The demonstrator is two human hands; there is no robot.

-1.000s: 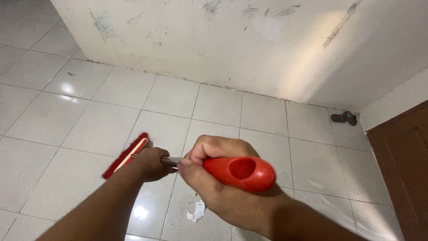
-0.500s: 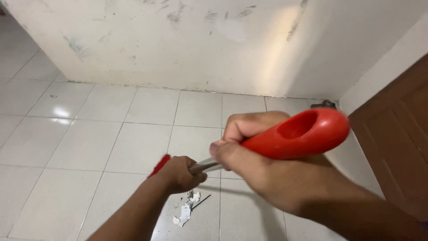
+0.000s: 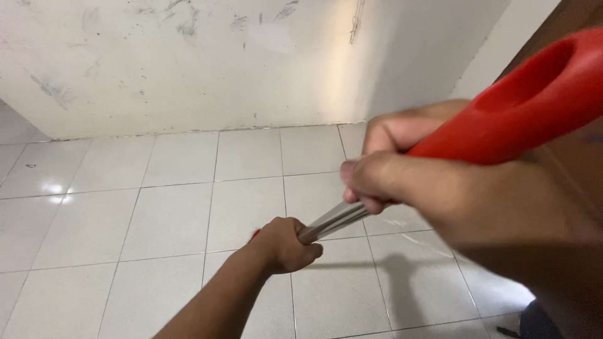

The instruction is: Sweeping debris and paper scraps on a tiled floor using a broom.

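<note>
While I've got this broom going, my view has swung up toward the wall (image 3: 188,63) compared to a second ago, with the tile floor (image 3: 157,213) spread out beyond my hands. My right hand (image 3: 427,182) is way closer to the camera now, clenched around the red grip (image 3: 527,107) at the top of the pole. My left hand (image 3: 282,245) sits lower and further out, wrapped tight on the metal pole (image 3: 333,221). Only a sliver of the red head (image 3: 254,235) peeks out just behind that hand; before, the whole head showed. Those paper scraps that were under my hands are out of view now, so I'd guess I'm mid-stroke.
</note>
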